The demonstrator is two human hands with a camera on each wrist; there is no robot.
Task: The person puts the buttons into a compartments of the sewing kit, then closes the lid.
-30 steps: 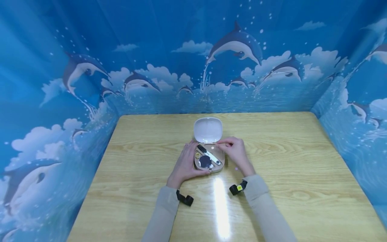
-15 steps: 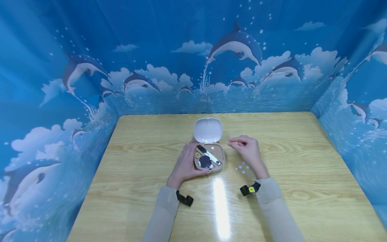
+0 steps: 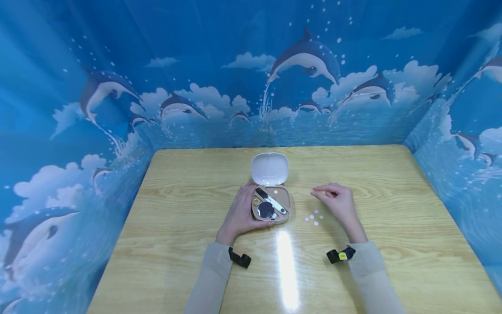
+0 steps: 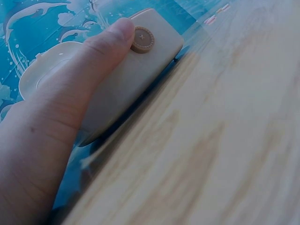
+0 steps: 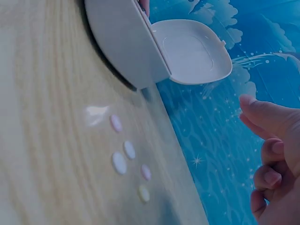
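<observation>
A small beige case (image 3: 284,198) stands with its white lid (image 3: 269,168) swung up. My left hand (image 3: 242,213) grips the case from its left side. In the left wrist view the thumb lies along the front, beside a brown button-shaped latch (image 4: 142,40). Inside are a white tool with a black end (image 3: 276,205), a dark round disc (image 3: 266,210), a gold ring (image 3: 256,202) and a tiny pale disc (image 3: 276,192). My right hand (image 3: 340,204) hovers right of the case, thumb and index tips together, other fingers curled; nothing shows between them.
Several small pastel discs (image 5: 119,163) lie on the wooden table (image 3: 392,218) between the case and my right hand. A blue dolphin-printed curtain (image 3: 219,65) rises behind the table and at both sides. A bright light reflection (image 3: 288,270) crosses the tabletop in front of the case.
My right hand has moved away from the case's back right corner, out to the right, uncovering the pastel discs. The left hand and case have stayed still.
</observation>
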